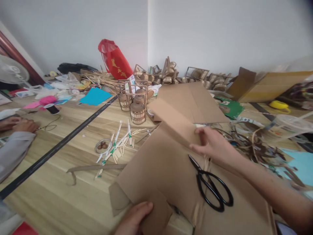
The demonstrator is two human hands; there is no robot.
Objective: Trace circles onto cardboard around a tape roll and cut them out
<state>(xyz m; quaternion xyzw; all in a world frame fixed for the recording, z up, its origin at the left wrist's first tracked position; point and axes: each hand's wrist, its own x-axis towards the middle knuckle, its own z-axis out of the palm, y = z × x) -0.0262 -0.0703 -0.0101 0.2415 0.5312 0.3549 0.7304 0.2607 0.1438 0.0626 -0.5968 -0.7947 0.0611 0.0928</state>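
My right hand (212,143) pinches the near end of a flat cardboard piece (171,120), which is raised at a slant. At the bottom, my left hand (135,217) has its thumb pressed on a smaller brown cardboard piece (156,212); its other fingers are mostly hidden. Under both hands lies a large folded cardboard sheet (156,160). Black-handled scissors (212,187) rest on it below my right hand, blades pointing away to the upper left. Another flat cardboard sheet (188,98) lies beyond.
Small lidded basket models (138,112) in frames stand behind the sheet. Left of it lie pale sticks (119,150) and a dish of brown balls (103,146). Tangled brown strips (251,140) lie right. A co-worker's hands (23,125) are at the far left.
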